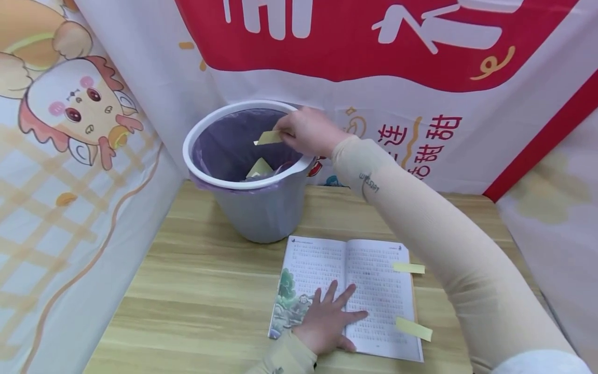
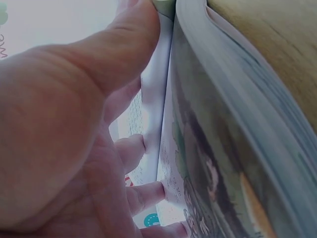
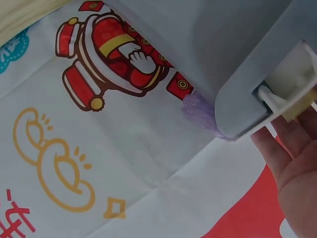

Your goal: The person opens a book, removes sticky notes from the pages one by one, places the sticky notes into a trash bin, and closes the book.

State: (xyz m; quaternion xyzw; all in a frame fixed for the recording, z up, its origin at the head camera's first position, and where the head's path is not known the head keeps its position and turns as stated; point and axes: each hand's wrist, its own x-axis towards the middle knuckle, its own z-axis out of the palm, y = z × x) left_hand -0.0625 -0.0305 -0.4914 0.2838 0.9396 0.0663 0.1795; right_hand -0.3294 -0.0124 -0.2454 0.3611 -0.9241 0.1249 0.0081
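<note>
An open book (image 1: pixel 374 291) lies on the wooden table, printed text on both pages and a picture at the lower left. My left hand (image 1: pixel 327 319) rests on it with fingers spread across the middle fold; the left wrist view shows the fingertips on the pages. Two yellow sticky notes (image 1: pixel 413 329) stick out past the book's right edge. Over the rim of a grey trash bin (image 1: pixel 261 210), my right hand (image 1: pixel 310 130) pinches another yellow sticky note (image 1: pixel 268 137). Inside the bin, a yellow piece of paper (image 1: pixel 259 169) lies on the purple liner (image 1: pixel 219 140).
The bin stands at the back of the wooden table (image 1: pixel 187 291), close to a printed cloth (image 1: pixel 289 85) that hangs behind. Another printed cloth (image 1: pixel 89 197) runs along the left side. In the right wrist view, the bin's handle (image 3: pixel 287 84) is beside the right hand.
</note>
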